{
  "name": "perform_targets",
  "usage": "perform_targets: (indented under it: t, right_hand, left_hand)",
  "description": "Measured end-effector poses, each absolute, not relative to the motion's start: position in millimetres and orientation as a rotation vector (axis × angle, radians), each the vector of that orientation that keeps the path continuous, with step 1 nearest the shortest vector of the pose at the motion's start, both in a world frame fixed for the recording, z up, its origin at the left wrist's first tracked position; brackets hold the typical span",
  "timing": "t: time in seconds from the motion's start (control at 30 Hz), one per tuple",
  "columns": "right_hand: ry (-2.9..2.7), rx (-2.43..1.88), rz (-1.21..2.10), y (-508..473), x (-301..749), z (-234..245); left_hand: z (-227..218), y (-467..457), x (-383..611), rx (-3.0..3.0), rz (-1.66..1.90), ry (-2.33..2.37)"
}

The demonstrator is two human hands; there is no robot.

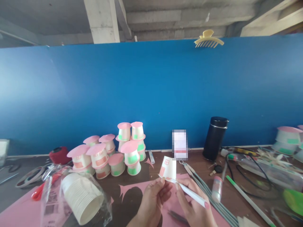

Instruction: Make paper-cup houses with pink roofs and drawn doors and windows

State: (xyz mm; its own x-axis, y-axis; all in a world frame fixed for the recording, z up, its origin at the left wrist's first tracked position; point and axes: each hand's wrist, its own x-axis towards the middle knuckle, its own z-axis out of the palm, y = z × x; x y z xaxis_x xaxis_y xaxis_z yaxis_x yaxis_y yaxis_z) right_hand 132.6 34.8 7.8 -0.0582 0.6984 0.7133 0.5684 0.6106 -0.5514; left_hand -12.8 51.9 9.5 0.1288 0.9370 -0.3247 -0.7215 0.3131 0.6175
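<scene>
A white paper cup stands upside down in front of me, with a pink window and a pink door drawn on its side. My left hand has its fingertips closed on the cup's lower rim. In my right hand is a white marker with a pink end, its tip against the rim near my left thumb. Pink paper lies under my hands, and scissors lie partly hidden beneath the right one.
Several cups with pink paper roofs are stacked at the back left. A bag of stacked cups lies front left. On the right are a black flask, a lanyard, a green-capped marker and a glue bottle. A blue partition rises behind.
</scene>
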Motion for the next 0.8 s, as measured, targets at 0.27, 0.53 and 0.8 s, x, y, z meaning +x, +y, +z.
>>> perform_targets:
  t: [0.27, 0.53, 0.8]
  right_hand:
    - [-1.719, -1.071, 0.193, 33.3, 130.8, 11.4]
    - [-1.705, -1.05, 0.108, 34.0, 132.8, 14.5]
    - [-1.716, -1.025, 0.107, 33.0, 132.4, 16.6]
  left_hand:
    - [14.1, 50.7, -13.4, 0.296, 1.237, 0.759]
    - [15.7, 47.9, -11.9, 0.257, 1.238, 0.721]
    - [15.2, 47.9, -12.5, 0.245, 1.259, 0.685]
